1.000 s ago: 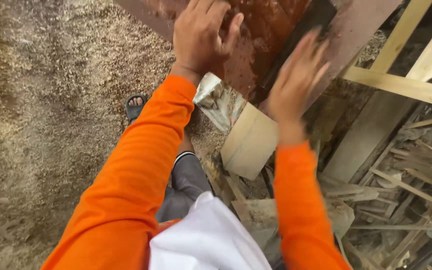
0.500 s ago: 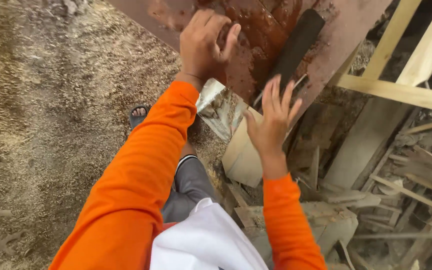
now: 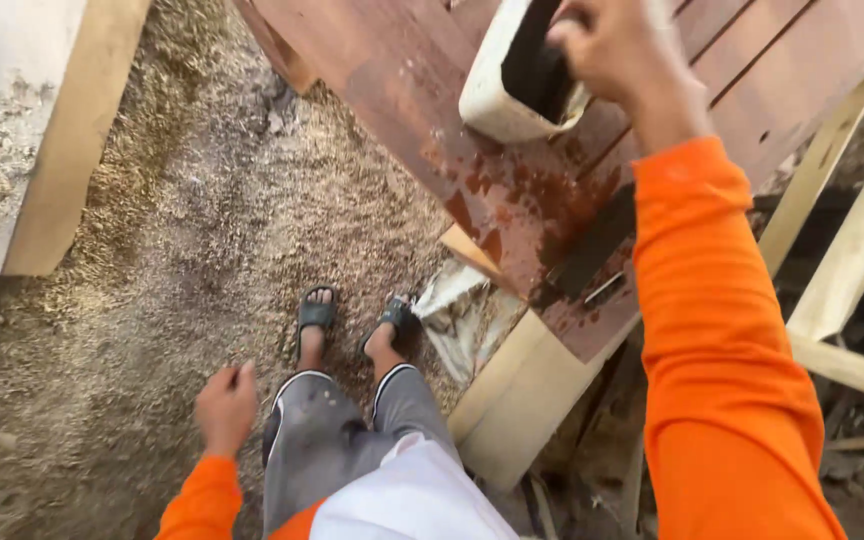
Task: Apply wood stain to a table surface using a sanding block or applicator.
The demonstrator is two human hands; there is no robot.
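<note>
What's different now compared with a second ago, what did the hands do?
The left hand came off the wet reddish board and dropped beside the leg. The right hand reached up and took hold of the white tub. The board stayed put on its pale timbers.

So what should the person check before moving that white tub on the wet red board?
1. Right hand grips the white tub at its rim: ok.
2. Left hand free, hanging by the leg: ok.
3. Red board dry: not ok, wet patches show.
4. Dark block out of the tub's way: ok, it lies apart.
5. Feet steady: cannot tell, open sandals on sawdust.
6. Tub's contents: cannot tell.
</note>
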